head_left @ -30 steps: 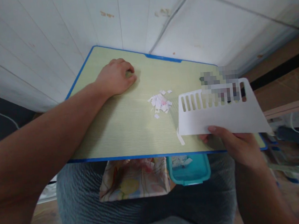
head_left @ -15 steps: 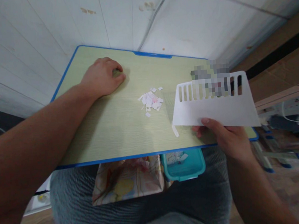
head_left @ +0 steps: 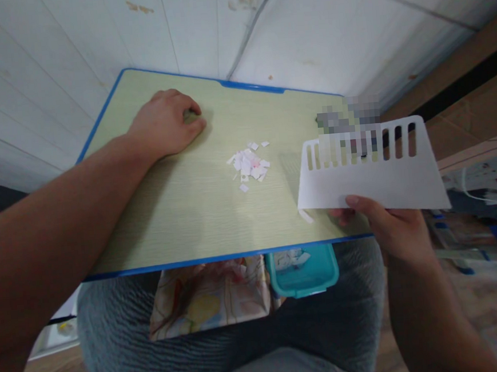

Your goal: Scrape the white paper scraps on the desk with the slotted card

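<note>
On the left of the pale green table my left hand [head_left: 168, 123] rests with curled fingers, a gap showing between thumb and forefinger. I see nothing in it; the fingertips underneath are hidden. My right hand [head_left: 389, 226] pinches the lower edge of a white sheet with a row of slots [head_left: 368, 182], thumb on top and fingers beneath. It is held over the table's right side. A narrow white strip [head_left: 306, 216] shows at the sheet's lower left corner. Between the hands lies a loose pile of small white paper scraps [head_left: 249, 163], a few tinged pink.
The table [head_left: 182, 214] has a blue rim and stands by a white panelled wall [head_left: 326, 25]. Below its front edge are a turquoise box [head_left: 307, 281] with paper pieces and a patterned bag [head_left: 210, 303]. Behind the slotted sheet, a pixelated patch hides some things.
My right hand has carried the slotted sheet to the right, and the narrow strip at its corner has shifted along with it. My left hand stays in place on the table.
</note>
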A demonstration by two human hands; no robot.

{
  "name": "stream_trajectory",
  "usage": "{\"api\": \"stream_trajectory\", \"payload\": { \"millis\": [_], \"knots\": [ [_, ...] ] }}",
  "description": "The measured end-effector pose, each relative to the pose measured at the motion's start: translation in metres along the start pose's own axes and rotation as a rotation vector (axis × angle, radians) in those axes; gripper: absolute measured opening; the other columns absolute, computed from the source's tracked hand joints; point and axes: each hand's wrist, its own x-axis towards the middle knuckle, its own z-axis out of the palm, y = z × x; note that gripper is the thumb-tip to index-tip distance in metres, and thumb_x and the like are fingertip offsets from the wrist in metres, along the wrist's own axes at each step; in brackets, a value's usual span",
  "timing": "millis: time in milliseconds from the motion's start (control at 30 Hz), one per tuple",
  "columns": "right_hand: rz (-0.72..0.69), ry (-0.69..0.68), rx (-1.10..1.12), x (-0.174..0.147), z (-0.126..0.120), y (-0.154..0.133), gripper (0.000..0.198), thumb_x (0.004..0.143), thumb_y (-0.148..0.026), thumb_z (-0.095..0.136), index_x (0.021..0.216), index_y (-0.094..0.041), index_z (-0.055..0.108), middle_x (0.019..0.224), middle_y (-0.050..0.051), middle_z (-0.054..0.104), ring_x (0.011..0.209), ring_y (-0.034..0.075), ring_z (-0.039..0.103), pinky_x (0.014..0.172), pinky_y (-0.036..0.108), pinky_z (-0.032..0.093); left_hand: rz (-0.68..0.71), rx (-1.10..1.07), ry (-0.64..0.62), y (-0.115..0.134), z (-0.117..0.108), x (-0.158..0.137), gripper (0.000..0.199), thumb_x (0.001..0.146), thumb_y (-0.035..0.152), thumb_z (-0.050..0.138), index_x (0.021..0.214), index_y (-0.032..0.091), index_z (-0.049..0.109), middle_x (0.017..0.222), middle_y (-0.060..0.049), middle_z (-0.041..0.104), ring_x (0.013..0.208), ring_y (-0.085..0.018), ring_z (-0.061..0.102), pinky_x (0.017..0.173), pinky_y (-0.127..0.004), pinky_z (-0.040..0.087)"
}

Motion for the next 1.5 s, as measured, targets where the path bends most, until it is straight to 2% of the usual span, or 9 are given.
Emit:
{"api": "stream_trajectory", "payload": {
  "millis": [133,267,467,667,833,1000,1233,1367,1500],
  "knots": [
    [-0.006,-0.077,0.012,-0.012,-0.014,-0.001,0.033,0.099,-0.047,0.095,0.075,-0.027,0.085,0.073,0.004,0.081,0.062,0.026,0.077,0.062,0.038,0.069,-0.002,-0.022,0.000,0.000,0.000,0.000,0.054,0.101,0.066,0.056,0.133,0.035,0.088,0.144,0.001,0.084,0.133,-0.037,0.060,0.136,-0.068,0.045],
    [-0.002,-0.162,0.030,-0.025,-0.019,-0.008,0.036,0.102,-0.051,0.094,0.076,-0.027,0.088,0.072,0.006,0.082,0.062,0.027,0.079,0.060,0.040,0.070,0.005,0.016,0.015,0.000,0.001,-0.001,0.055,0.103,0.064,0.053,0.133,0.033,0.087,0.140,0.000,0.084,0.130,-0.035,0.062,0.135,-0.067,0.047],
    [-0.009,-0.084,0.139,-0.025,-0.016,-0.005,0.030,0.103,-0.042,0.091,0.078,-0.027,0.087,0.072,0.004,0.081,0.066,0.025,0.077,0.062,0.037,0.068,0.008,0.051,0.014,0.002,-0.001,-0.001,0.056,0.102,0.063,0.052,0.131,0.030,0.087,0.137,-0.004,0.084,0.128,-0.034,0.063,0.134,-0.065,0.050],
    [0.035,-0.013,0.071,-0.022,-0.003,-0.002,0.023,0.103,-0.042,0.090,0.088,-0.026,0.086,0.078,0.004,0.084,0.065,0.026,0.078,0.061,0.038,0.070,0.007,0.009,0.028,-0.001,0.002,0.001,0.052,0.101,0.066,0.056,0.130,0.038,0.088,0.132,0.002,0.085,0.129,-0.035,0.062,0.134,-0.066,0.048],
    [0.103,0.004,0.031,-0.020,0.007,-0.001,0.020,0.098,-0.042,0.092,0.086,-0.028,0.084,0.078,0.004,0.086,0.060,0.028,0.077,0.055,0.040,0.069,0.000,0.011,0.015,0.000,0.002,0.001,0.053,0.099,0.065,0.055,0.132,0.039,0.088,0.134,0.002,0.085,0.132,-0.037,0.063,0.133,-0.066,0.048],
    [0.169,-0.057,-0.027,-0.008,0.015,-0.009,0.021,0.096,-0.041,0.092,0.084,-0.026,0.082,0.074,0.004,0.085,0.055,0.025,0.074,0.055,0.037,0.065,-0.013,0.033,0.007,0.004,0.001,0.000,0.059,0.100,0.064,0.052,0.135,0.032,0.087,0.139,-0.004,0.082,0.130,-0.034,0.062,0.135,-0.064,0.048],
    [0.224,-0.160,0.063,-0.002,0.051,-0.033,0.025,0.085,-0.042,0.093,0.072,-0.027,0.077,0.064,0.004,0.079,0.045,0.023,0.067,0.045,0.035,0.060,-0.017,0.002,0.012,0.002,0.003,0.000,0.051,0.100,0.067,0.055,0.129,0.041,0.088,0.133,0.003,0.085,0.132,-0.034,0.061,0.134,-0.064,0.046],
    [0.164,-0.221,0.057,-0.011,0.059,-0.041,0.030,0.092,-0.045,0.093,0.073,-0.028,0.079,0.065,0.004,0.079,0.054,0.026,0.074,0.057,0.038,0.068,-0.044,-0.005,-0.012,0.006,0.002,0.000,0.054,0.098,0.067,0.054,0.133,0.042,0.087,0.139,0.004,0.084,0.136,-0.035,0.060,0.133,-0.064,0.045],
    [0.064,-0.133,0.006,-0.018,0.049,-0.033,0.031,0.100,-0.043,0.091,0.074,-0.027,0.082,0.071,0.005,0.083,0.065,0.028,0.081,0.070,0.040,0.073,-0.055,0.019,-0.037,0.011,0.000,-0.001,0.058,0.098,0.066,0.049,0.136,0.042,0.085,0.141,0.003,0.082,0.137,-0.033,0.059,0.134,-0.063,0.045]
  ]
}}
